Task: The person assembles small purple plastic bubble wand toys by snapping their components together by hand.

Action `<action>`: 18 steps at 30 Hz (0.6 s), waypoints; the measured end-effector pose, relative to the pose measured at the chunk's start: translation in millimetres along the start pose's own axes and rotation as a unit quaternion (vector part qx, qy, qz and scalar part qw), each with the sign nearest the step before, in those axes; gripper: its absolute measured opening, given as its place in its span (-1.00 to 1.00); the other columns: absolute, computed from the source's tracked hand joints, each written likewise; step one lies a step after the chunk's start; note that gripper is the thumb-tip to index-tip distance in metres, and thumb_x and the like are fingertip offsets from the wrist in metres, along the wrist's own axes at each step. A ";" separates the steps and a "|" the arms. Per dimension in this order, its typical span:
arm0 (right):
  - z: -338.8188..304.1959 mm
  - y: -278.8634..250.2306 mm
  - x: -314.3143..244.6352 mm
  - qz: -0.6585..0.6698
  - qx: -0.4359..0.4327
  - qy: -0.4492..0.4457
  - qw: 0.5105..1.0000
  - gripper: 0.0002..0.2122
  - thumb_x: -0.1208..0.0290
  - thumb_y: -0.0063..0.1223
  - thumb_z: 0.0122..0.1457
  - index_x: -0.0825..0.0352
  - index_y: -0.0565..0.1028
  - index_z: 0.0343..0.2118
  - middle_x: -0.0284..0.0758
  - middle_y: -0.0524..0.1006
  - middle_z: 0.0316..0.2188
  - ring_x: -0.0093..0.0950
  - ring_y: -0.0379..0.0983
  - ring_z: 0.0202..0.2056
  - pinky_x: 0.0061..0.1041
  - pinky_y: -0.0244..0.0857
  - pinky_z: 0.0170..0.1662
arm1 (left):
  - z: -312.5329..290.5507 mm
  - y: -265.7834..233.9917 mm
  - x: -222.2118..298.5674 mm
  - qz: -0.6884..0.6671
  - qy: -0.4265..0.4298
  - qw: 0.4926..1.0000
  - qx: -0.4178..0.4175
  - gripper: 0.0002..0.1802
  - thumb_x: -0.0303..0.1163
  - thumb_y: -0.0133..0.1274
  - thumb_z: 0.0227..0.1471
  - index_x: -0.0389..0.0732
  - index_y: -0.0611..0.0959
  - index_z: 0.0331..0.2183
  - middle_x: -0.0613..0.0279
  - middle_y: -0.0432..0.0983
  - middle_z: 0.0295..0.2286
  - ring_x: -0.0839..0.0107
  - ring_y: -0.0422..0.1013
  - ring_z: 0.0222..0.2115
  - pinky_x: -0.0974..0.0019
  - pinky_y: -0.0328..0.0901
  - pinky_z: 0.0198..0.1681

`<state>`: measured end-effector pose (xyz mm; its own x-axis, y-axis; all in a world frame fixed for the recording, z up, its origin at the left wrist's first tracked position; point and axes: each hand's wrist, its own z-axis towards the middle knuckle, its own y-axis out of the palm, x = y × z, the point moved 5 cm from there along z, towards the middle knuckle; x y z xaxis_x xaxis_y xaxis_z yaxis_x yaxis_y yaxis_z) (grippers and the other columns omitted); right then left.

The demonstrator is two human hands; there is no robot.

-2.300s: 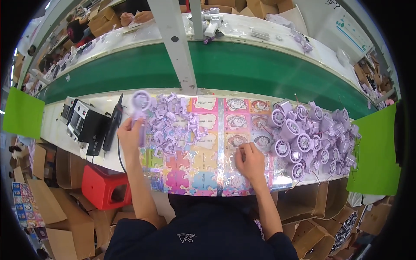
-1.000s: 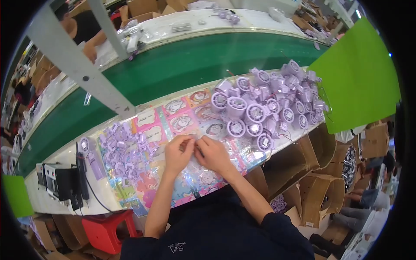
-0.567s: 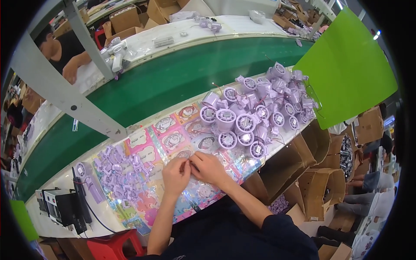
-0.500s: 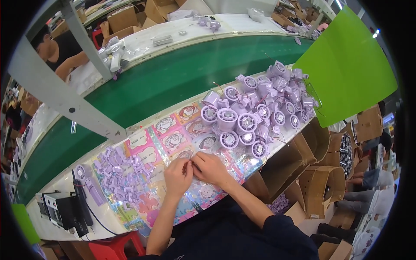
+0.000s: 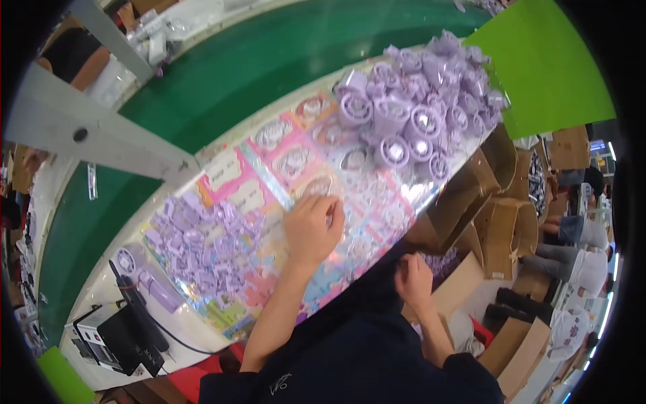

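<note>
My left hand (image 5: 313, 230) is closed over the patterned mat (image 5: 274, 217), its fingertips pinched together. A bit of pale purple shows at the fingertips, too small to name. Off the table's front edge, my right hand (image 5: 414, 277) has its fingers curled; what they hold, if anything, is hidden. It is beside a carton holding small purple parts (image 5: 441, 264). A heap of small purple plastic pieces (image 5: 208, 246) lies left of my left hand. Farther right are piled purple round housings (image 5: 393, 151), some with thin wires in the earlier frame.
A green conveyor belt (image 5: 235, 81) runs behind the table, with a grey metal post (image 5: 101, 135) at its near side. A black boxy device (image 5: 118, 340) and a purple housing (image 5: 158, 286) stand at the left end. Open cartons (image 5: 464, 195) stand at the right, below a bright green panel (image 5: 558, 74).
My right hand has left my left hand and moved right, off the table toward the carton. My left hand stays closed over the mat. The whole view has shifted and tilted.
</note>
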<state>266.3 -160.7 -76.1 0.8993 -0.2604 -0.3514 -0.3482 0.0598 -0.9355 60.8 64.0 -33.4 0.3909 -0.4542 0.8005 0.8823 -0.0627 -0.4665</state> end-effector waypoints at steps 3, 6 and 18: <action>-79.5 34.9 62.0 0.191 -0.170 0.137 0.957 -0.35 0.48 0.32 -0.03 0.48 0.29 0.15 0.02 0.48 -0.06 -0.02 0.47 -0.04 -0.26 0.40 0.04 | 1.2 0.0 0.1 -0.015 -0.005 1.000 -0.010 -0.95 -0.47 0.22 -0.01 -0.15 0.64 -0.46 0.27 0.51 -0.57 0.23 0.46 -0.50 0.18 0.33 -0.44; -84.7 59.3 56.3 0.305 -0.233 0.186 0.904 -0.31 0.47 0.36 -0.04 0.52 0.27 0.17 0.01 0.48 -0.11 -0.09 0.47 -0.08 -0.31 0.41 0.01 | -4.0 1.7 -5.4 -0.031 -0.004 0.999 -0.006 -0.95 -0.47 0.22 -0.01 -0.16 0.64 -0.47 0.27 0.51 -0.56 0.23 0.46 -0.50 0.18 0.33 -0.43; -90.8 88.6 26.6 0.222 -0.120 0.192 0.948 -0.20 0.39 0.41 -0.27 0.51 0.28 0.10 -0.03 0.42 -0.11 -0.21 0.42 -0.04 -0.33 0.32 0.09 | -10.2 1.8 -10.0 -0.068 -0.012 0.997 -0.020 -0.96 -0.49 0.22 -0.01 -0.19 0.65 -0.45 0.24 0.53 -0.54 0.20 0.47 -0.46 0.16 0.34 -0.36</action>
<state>235.3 -249.8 -165.0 0.5027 -0.5962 -0.6260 -0.7619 0.0366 -0.6466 55.8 59.4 -46.0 0.2749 -0.4180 0.8659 0.9166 -0.1581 -0.3673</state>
